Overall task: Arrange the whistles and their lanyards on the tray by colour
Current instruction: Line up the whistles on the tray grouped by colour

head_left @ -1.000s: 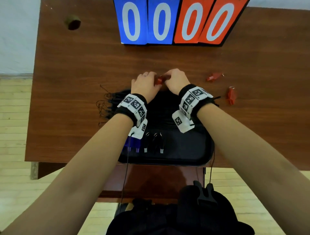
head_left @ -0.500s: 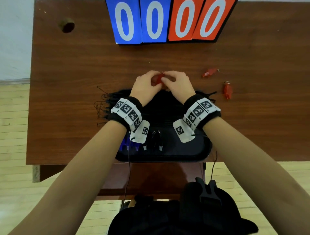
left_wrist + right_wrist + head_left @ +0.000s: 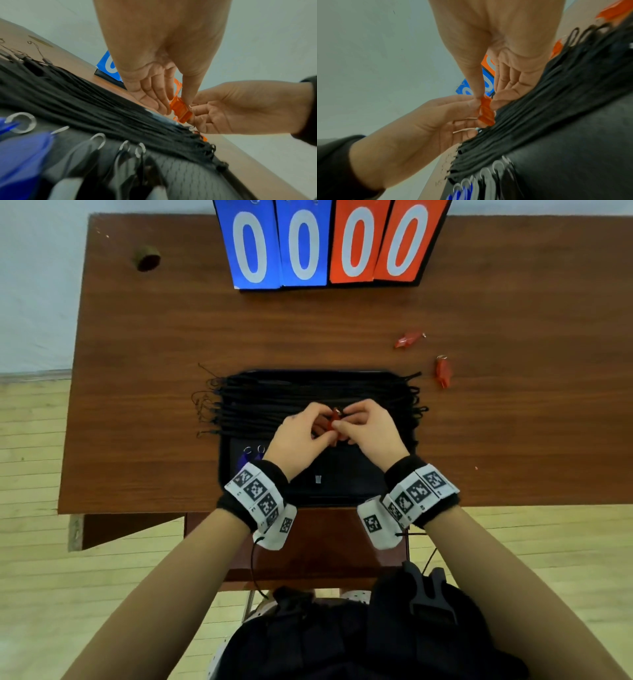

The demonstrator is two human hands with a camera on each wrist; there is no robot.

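Both hands pinching orange whistle [image 3: 181, 111], black lanyards [image 3: 85, 102]

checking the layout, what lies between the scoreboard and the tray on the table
In the head view, only bare brown table lies between the scoreboard and the far edge of the tray, where the black lanyards lie.

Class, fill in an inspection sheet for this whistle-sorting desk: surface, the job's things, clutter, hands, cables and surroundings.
Surface: brown wooden desk, with a round hole near the far left corner.
Job's things: black tray at the near edge; black lanyards lie across its far part; blue whistles at its left; two red whistles lie on the desk to the right.
Clutter: nothing seen.
Hands: left hand and right hand both pinch one red whistle above the tray.
Cables: thin black lead hangs from the left wrist band.
Surroundings: scoreboard showing zeros; wooden floor.
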